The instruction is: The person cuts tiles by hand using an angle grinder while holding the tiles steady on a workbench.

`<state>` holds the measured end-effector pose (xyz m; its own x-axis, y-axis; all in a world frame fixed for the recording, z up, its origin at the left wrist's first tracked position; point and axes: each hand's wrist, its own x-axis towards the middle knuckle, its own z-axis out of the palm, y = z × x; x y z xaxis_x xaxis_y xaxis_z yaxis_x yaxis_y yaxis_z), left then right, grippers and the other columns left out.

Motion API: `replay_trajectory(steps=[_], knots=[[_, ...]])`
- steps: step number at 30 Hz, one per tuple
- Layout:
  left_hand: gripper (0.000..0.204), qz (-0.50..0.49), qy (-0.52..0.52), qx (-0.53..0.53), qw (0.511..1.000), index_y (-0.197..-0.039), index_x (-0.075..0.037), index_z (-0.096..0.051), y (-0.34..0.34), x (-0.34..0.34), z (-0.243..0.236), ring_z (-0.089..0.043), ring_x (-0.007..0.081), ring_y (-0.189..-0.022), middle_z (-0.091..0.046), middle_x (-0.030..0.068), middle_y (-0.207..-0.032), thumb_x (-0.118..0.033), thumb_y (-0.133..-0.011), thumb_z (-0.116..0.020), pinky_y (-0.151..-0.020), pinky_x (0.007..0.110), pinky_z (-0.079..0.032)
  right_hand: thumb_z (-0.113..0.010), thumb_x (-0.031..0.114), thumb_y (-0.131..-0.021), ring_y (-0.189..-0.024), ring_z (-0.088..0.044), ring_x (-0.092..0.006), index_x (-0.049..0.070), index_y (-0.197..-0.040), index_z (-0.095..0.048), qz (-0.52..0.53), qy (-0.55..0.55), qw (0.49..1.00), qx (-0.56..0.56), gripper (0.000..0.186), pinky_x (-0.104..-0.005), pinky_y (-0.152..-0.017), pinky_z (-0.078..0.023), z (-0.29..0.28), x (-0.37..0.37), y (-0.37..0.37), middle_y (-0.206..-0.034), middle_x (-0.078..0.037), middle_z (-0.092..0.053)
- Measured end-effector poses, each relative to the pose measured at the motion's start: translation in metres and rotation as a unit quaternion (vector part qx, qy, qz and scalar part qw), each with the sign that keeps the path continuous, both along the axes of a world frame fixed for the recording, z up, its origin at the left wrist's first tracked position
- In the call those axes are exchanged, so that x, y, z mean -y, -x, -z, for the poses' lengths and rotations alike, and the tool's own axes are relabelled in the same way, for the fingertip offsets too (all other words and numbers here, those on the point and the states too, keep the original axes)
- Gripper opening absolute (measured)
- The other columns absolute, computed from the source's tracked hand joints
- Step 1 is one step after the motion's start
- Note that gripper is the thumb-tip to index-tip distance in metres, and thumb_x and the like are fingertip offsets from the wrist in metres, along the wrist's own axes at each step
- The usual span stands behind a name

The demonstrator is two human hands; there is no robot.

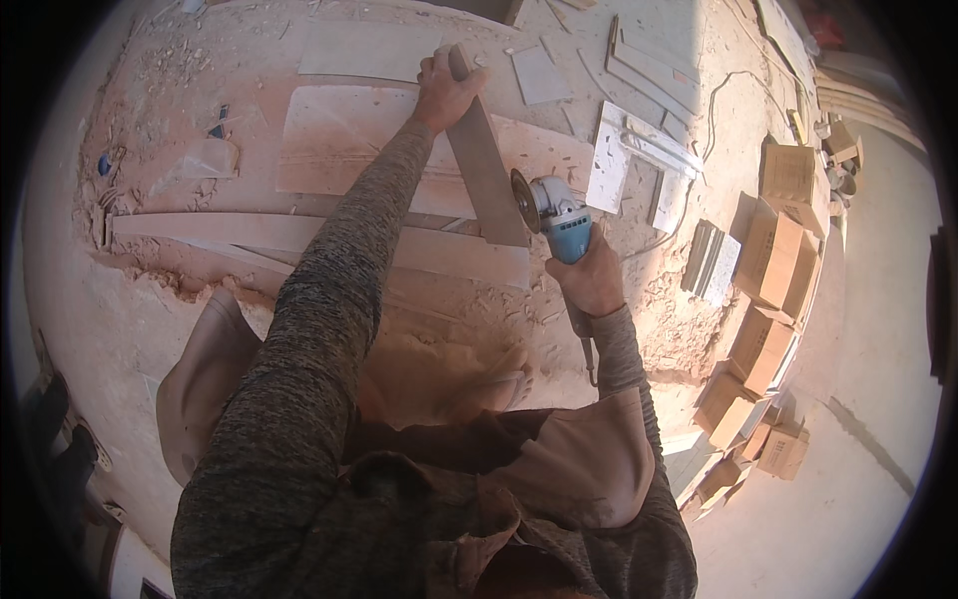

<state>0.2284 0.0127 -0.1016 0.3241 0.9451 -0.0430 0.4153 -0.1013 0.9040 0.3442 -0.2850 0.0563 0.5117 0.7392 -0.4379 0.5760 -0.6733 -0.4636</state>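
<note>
My right hand point(593, 278) is wrapped round the blue body of an angle grinder point(569, 236). The grinder's round disc point(524, 202) stands on edge beside the near end of a long grey-brown tile strip point(486, 172); whether the two touch, I cannot tell. At the strip's far end my left hand point(447, 95) is closed on it, fingers over its edges. Beneath the strip lie a wide dusty pale slab point(344, 130) and a long, narrow tapering piece point(239, 230). Part of the grinder's handle is hidden by my right hand.
White offcuts point(607, 160) and thin strips point(649, 70) lie right of the grinder. A cable point(711, 105) curves over the dusty floor. Several cardboard boxes point(770, 258) line the right side, near a stack of grey-white strips point(711, 262). Reddish dust and rubble lie around.
</note>
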Motion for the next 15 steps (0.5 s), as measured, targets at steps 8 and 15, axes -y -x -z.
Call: replay_trajectory(steps=[8,15], knots=[[0.091,0.002,0.001,0.001,1.0,-0.154,-0.002,-0.036,0.001,0.001,-0.001,-0.05,0.0437,-0.131,-0.045,0.0274,-0.142,-0.05,-0.087,-0.074,-0.108,0.048,-0.046,-0.079,0.026,-0.071,-0.09,-0.071,-0.0475,-0.003,-0.118,-0.053,-0.016,-0.005,1.0,0.012,0.061,-0.0514,-0.079,-0.057,0.003,-0.002,0.0,-0.094,-0.029,-0.071],[0.092,0.003,0.018,0.001,1.0,-0.154,-0.002,-0.035,0.002,0.001,-0.003,-0.049,0.0443,-0.133,-0.043,0.0269,-0.144,-0.051,-0.087,-0.073,-0.11,0.049,-0.045,-0.079,0.026,-0.07,-0.091,-0.07,-0.0488,-0.003,-0.118,-0.052,-0.023,-0.003,0.999,0.024,0.062,-0.0529,-0.08,-0.056,0.003,-0.01,0.002,-0.094,-0.031,-0.071]])
